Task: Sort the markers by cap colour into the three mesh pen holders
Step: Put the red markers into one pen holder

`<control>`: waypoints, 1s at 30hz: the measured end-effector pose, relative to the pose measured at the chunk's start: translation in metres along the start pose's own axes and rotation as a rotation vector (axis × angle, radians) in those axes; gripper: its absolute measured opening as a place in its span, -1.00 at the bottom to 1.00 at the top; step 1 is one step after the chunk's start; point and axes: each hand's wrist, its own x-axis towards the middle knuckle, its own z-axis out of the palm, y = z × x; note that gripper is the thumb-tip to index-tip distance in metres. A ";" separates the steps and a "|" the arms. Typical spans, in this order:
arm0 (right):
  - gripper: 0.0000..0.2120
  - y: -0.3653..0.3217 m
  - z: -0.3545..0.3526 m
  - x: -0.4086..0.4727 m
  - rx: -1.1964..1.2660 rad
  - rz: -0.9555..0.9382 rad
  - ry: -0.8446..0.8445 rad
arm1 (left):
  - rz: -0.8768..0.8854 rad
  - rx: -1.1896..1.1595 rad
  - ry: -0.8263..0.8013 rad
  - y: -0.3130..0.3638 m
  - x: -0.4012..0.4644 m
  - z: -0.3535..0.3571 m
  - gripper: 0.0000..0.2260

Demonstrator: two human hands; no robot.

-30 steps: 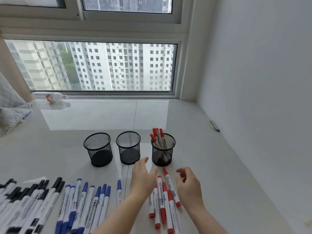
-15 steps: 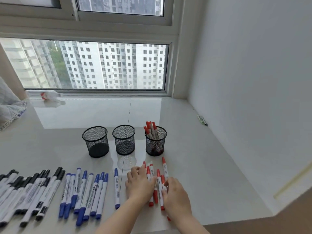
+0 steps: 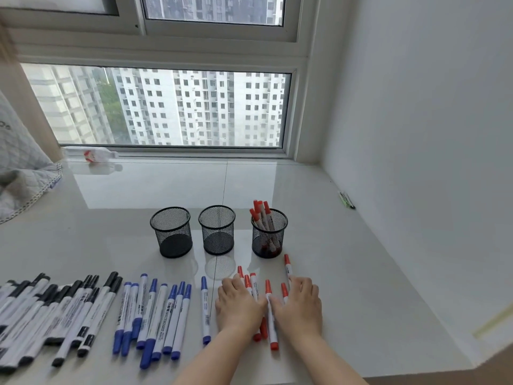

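Three black mesh pen holders stand in a row: the left holder (image 3: 172,232) and middle holder (image 3: 217,229) hold nothing, while the right holder (image 3: 268,233) holds several red-capped markers. Several loose red-capped markers (image 3: 269,315) lie on the white sill just in front of it. My left hand (image 3: 238,305) and my right hand (image 3: 301,305) lie palm down on these red markers, one on each side, fingers bent over them. Blue-capped markers (image 3: 155,315) lie in a row to the left, and black-capped markers (image 3: 52,315) further left.
A glossy white sill (image 3: 361,273) runs under a window. A white bottle (image 3: 91,154) lies at the back left, grey quilted fabric (image 3: 19,173) at the far left, and a green pen (image 3: 346,200) by the right wall. The sill's front edge drops off at the lower right.
Both hands came down from above the sill onto the loose red markers and now press them together from both sides. The camera tilted downward.
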 end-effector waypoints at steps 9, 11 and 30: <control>-0.41 -0.003 0.013 0.007 0.043 0.057 -0.024 | 0.028 0.010 -0.029 -0.004 0.011 -0.010 -0.52; -0.45 -0.002 0.012 0.008 0.042 0.058 -0.016 | 0.034 0.013 -0.050 -0.005 0.013 -0.012 -0.56; -0.72 -0.017 0.004 0.032 -0.022 0.182 -0.238 | 0.018 0.037 0.032 -0.016 0.016 -0.014 -0.78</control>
